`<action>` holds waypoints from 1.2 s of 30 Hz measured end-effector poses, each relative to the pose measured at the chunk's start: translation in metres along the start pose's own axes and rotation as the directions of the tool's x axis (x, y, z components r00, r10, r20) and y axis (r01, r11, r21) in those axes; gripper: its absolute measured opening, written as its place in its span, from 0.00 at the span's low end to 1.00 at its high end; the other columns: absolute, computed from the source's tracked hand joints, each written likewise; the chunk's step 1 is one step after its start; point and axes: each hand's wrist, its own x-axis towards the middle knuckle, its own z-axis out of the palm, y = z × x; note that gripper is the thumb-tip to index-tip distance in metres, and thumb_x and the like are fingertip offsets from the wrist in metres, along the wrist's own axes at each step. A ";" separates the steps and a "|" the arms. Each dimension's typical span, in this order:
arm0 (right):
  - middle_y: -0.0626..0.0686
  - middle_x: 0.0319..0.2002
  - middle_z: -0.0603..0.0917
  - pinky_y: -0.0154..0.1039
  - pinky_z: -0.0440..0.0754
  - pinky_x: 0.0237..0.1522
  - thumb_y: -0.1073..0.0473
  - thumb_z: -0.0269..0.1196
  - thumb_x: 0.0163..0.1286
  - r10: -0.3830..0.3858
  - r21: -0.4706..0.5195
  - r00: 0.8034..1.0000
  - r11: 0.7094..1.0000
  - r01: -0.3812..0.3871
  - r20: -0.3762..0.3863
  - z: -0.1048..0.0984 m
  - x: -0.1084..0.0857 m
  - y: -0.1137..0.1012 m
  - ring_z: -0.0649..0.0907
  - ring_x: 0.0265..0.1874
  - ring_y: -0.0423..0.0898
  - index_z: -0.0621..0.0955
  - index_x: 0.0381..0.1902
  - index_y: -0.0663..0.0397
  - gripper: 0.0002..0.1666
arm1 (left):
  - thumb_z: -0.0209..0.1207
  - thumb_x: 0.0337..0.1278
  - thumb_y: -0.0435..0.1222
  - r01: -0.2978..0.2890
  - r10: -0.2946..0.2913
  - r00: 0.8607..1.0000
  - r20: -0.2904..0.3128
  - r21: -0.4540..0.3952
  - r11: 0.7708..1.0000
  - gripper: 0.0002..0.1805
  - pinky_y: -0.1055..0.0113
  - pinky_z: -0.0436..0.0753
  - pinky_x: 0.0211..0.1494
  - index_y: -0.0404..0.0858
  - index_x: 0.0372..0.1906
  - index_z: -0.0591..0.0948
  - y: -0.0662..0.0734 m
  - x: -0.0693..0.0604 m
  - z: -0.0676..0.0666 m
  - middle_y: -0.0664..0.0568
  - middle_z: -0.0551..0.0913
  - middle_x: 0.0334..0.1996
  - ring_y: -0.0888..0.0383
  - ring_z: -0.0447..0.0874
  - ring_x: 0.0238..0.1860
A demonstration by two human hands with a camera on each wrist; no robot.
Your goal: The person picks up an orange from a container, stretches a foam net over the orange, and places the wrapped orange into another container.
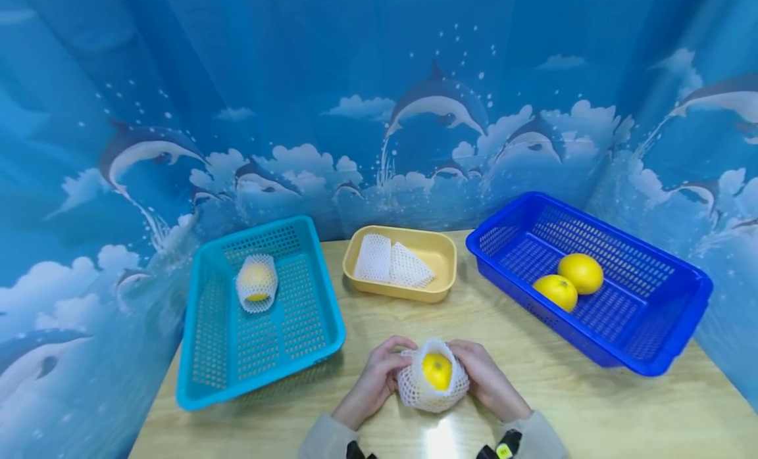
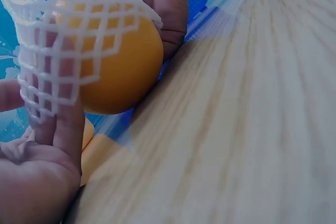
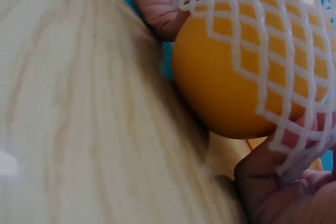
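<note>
A yellow orange [image 1: 437, 371] sits partly inside a white foam net sleeve [image 1: 435, 398] at the table's front middle. My left hand [image 1: 379, 375] pinches the net's left edge, and my right hand [image 1: 482, 379] pinches its right edge. In the left wrist view, the net [image 2: 79, 51] drapes over the orange [image 2: 128, 77], whose lower part is bare; fingers show through the mesh. The right wrist view has the mesh [image 3: 283, 77] stretched across the orange [image 3: 215, 87], with bare peel facing the table.
At the left, a teal basket [image 1: 328, 294] contains one net-wrapped orange [image 1: 257, 281]. A yellow tray [image 1: 447, 262] at the back middle has foam nets [image 1: 373, 258] in it. To the right, a blue basket [image 1: 669, 301] bears two bare oranges [image 1: 580, 273]. A dolphin-print curtain [image 1: 355, 64] encloses the table [image 1: 622, 419].
</note>
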 end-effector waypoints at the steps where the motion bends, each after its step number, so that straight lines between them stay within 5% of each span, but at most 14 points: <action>1: 0.52 0.34 0.84 0.37 0.79 0.46 0.58 0.55 0.74 -0.008 -0.013 1.000 1.000 0.008 -0.002 0.000 0.000 0.000 0.80 0.38 0.45 0.83 0.42 0.66 0.16 | 0.54 0.60 0.29 -0.004 0.004 1.000 -0.015 0.021 1.000 0.15 0.73 0.82 0.27 0.31 0.51 0.73 0.000 0.001 0.000 0.50 0.83 0.34 0.62 0.83 0.27; 7: 0.52 0.30 0.81 0.36 0.78 0.39 0.58 0.55 0.74 -0.032 -0.071 0.999 0.997 0.032 -0.008 0.005 0.001 -0.005 0.78 0.32 0.45 0.82 0.35 0.63 0.14 | 0.57 0.56 0.28 -0.054 0.085 0.986 -0.146 0.208 0.977 0.16 0.77 0.71 0.21 0.29 0.50 0.74 0.001 0.004 0.000 0.54 0.81 0.25 0.66 0.71 0.20; 10: 0.52 0.29 0.80 0.36 0.78 0.36 0.58 0.54 0.74 -0.028 -0.081 0.999 0.996 0.026 -0.021 0.006 0.001 -0.005 0.78 0.31 0.44 0.81 0.34 0.63 0.14 | 0.58 0.57 0.28 -0.091 0.169 0.968 -0.187 0.367 0.926 0.15 0.76 0.70 0.24 0.30 0.50 0.75 -0.001 0.004 0.000 0.54 0.78 0.28 0.65 0.67 0.19; 14: 0.52 0.28 0.80 0.36 0.78 0.36 0.58 0.54 0.74 -0.032 -0.089 0.999 0.996 0.029 -0.035 0.007 0.001 -0.005 0.78 0.30 0.45 0.81 0.34 0.64 0.15 | 0.58 0.60 0.26 -0.183 0.309 0.938 -0.156 0.531 0.827 0.10 0.75 0.73 0.24 0.31 0.47 0.77 -0.005 0.005 -0.001 0.49 0.79 0.32 0.64 0.70 0.20; 16: 0.52 0.28 0.80 0.36 0.78 0.36 0.59 0.54 0.74 -0.036 -0.097 0.998 0.995 0.031 -0.043 0.008 0.001 -0.004 0.78 0.30 0.45 0.81 0.34 0.64 0.14 | 0.59 0.58 0.23 -0.269 0.412 0.904 -0.116 0.595 0.757 0.09 0.74 0.76 0.25 0.31 0.44 0.78 -0.008 0.005 -0.002 0.45 0.79 0.33 0.63 0.74 0.24; 19: 0.52 0.27 0.79 0.36 0.77 0.36 0.59 0.54 0.74 -0.031 -0.104 0.998 0.994 0.024 -0.059 0.010 0.000 -0.003 0.77 0.30 0.45 0.80 0.33 0.63 0.14 | 0.59 0.59 0.22 -0.396 0.563 0.826 -0.037 0.674 0.624 0.08 0.70 0.81 0.36 0.33 0.42 0.79 -0.010 0.005 -0.005 0.44 0.81 0.37 0.59 0.79 0.34; 21: 0.53 0.27 0.79 0.36 0.77 0.36 0.60 0.54 0.73 -0.030 -0.107 0.997 0.994 0.022 -0.075 0.011 0.000 -0.002 0.77 0.29 0.45 0.80 0.32 0.63 0.14 | 0.58 0.61 0.25 -0.476 0.614 0.788 0.043 0.675 0.564 0.10 0.64 0.81 0.47 0.35 0.46 0.79 -0.011 0.004 -0.007 0.45 0.81 0.43 0.54 0.79 0.43; 23: 0.53 0.28 0.79 0.36 0.77 0.36 0.60 0.54 0.73 -0.029 -0.102 0.996 0.995 0.020 -0.088 0.012 -0.001 -0.001 0.77 0.29 0.45 0.80 0.32 0.63 0.13 | 0.57 0.63 0.31 -0.531 0.584 0.799 0.145 0.626 0.571 0.14 0.58 0.77 0.56 0.37 0.53 0.77 -0.010 0.001 -0.008 0.45 0.80 0.50 0.50 0.77 0.51; 27: 0.53 0.28 0.80 0.36 0.76 0.37 0.60 0.55 0.72 -0.044 -0.105 0.993 0.994 0.032 -0.112 0.013 -0.001 0.001 0.77 0.30 0.46 0.80 0.32 0.63 0.13 | 0.69 0.53 0.43 -0.494 0.367 0.869 0.331 0.588 0.640 0.39 0.55 0.66 0.70 0.45 0.69 0.65 -0.009 -0.002 -0.008 0.50 0.72 0.64 0.53 0.70 0.63; 30: 0.53 0.28 0.80 0.36 0.76 0.38 0.59 0.56 0.72 -0.049 -0.119 0.991 0.992 0.034 -0.122 0.012 -0.002 0.002 0.78 0.31 0.46 0.80 0.32 0.63 0.13 | 0.78 0.38 0.48 -0.447 0.258 0.894 0.367 0.682 0.579 0.53 0.57 0.63 0.72 0.53 0.72 0.60 -0.010 -0.003 -0.003 0.57 0.69 0.65 0.58 0.68 0.65; 33: 0.53 0.28 0.80 0.37 0.76 0.38 0.58 0.56 0.72 -0.059 -0.139 0.990 0.990 0.040 -0.130 0.012 -0.003 0.003 0.78 0.31 0.47 0.80 0.32 0.63 0.13 | 0.81 0.33 0.47 -0.429 0.250 0.903 0.348 0.738 0.521 0.54 0.58 0.68 0.68 0.56 0.70 0.62 -0.012 -0.002 0.001 0.60 0.71 0.62 0.61 0.70 0.61; 36: 0.52 0.26 0.80 0.36 0.76 0.36 0.58 0.57 0.72 -0.091 -0.168 0.985 0.984 0.066 -0.145 0.014 -0.005 0.004 0.77 0.30 0.46 0.80 0.32 0.63 0.14 | 0.80 0.35 0.47 -0.416 0.257 0.909 0.328 0.739 0.530 0.52 0.59 0.71 0.66 0.56 0.69 0.64 -0.014 -0.002 0.002 0.61 0.73 0.60 0.61 0.72 0.59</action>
